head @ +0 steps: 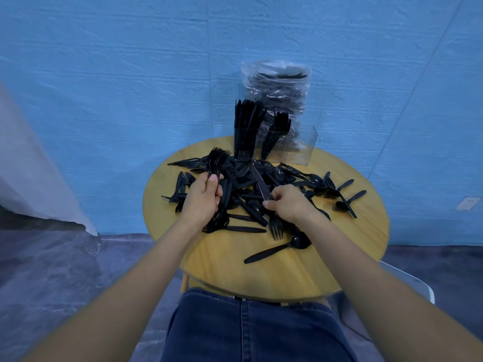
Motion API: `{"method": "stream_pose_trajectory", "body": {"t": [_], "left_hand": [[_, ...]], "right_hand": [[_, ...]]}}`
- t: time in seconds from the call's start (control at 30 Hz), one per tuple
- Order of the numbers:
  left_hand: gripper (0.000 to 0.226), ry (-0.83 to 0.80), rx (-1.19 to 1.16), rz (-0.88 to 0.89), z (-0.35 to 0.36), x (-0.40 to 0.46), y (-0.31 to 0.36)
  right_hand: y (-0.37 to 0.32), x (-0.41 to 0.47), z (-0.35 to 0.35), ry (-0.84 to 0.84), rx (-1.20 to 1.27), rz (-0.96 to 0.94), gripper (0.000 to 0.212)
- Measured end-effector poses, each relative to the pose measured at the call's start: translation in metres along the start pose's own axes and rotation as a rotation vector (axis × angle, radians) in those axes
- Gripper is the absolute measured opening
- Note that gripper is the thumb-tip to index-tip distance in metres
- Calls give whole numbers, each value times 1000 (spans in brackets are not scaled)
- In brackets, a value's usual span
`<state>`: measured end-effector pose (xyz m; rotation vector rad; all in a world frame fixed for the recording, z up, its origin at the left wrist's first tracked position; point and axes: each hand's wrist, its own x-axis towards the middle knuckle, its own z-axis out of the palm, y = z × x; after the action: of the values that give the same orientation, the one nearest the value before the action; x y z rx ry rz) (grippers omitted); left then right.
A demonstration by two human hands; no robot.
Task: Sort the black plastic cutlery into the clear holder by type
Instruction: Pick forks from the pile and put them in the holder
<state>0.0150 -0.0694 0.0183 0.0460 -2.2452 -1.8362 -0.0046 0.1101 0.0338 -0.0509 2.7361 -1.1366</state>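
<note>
A heap of black plastic cutlery (251, 194) lies across the round wooden table (287, 273). My left hand (202, 198) grips a bunch of forks (217, 160), tines up, over the heap's left side. My right hand (287, 202) pinches the handle of a single black piece (260, 180) that slants up and away from it. The clear holder (300, 150) stands at the table's far edge. Its left compartment holds upright knives (247, 121), the middle one holds forks (278, 129), and the right one looks bare.
A clear plastic bag of more black cutlery (279, 87) stands behind the holder against the blue wall. Loose spoons (326, 182) lie at the table's right. A lone spoon (277, 248) lies near the front. My jeans-clad lap is below the table edge.
</note>
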Motion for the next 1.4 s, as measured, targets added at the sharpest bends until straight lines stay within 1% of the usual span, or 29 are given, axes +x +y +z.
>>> {"method": "stream_pose_trajectory", "body": {"t": [0.07,0.17,0.27,0.33,0.47,0.57,0.7,0.83,0.9,0.93,1.0,1.07,1.13,1.17,1.27,1.4], "left_hand": [[28,1,16,44,4,6,10],[31,2,72,117,14,14,26],[25,-19,132,205,23,23,42],[23,-37,297,308,27,27,47],[20,-146,716,419,37,27,39],[15,-201,850,444,43,20,28],[18,-199,874,414,48,16,21],[22,-92,855,377,49,15,16],[23,-52,839,362,50,13,16],[22,-39,834,353,51,12,16],[22,-24,843,324,54,10,18],[22,-17,857,287,56,9,18],[19,-12,851,252,58,8,18],[18,-7,843,238,58,9,18],[17,25,833,192,54,13,16],[16,72,782,119,48,19,10]], "right_hand": [[3,1,-12,22,-26,-45,28],[3,1,-24,-24,-64,-104,21],[2,1,-33,-36,-168,-171,14],[0,0,-37,-47,-211,-219,8],[-7,-2,-43,-71,-241,-332,12],[-9,-1,-49,-42,-265,-366,15],[-6,3,-53,-14,-188,-350,14],[1,2,-51,87,118,-275,16],[6,3,-46,157,208,-197,19],[9,5,-43,194,190,-157,19],[11,7,-40,252,57,-107,22],[9,4,-39,288,-73,-83,25],[6,3,-38,305,-121,-77,26],[5,2,-37,297,-98,-82,24],[6,2,-36,285,83,-97,19],[11,3,-31,361,238,-102,15]]}}
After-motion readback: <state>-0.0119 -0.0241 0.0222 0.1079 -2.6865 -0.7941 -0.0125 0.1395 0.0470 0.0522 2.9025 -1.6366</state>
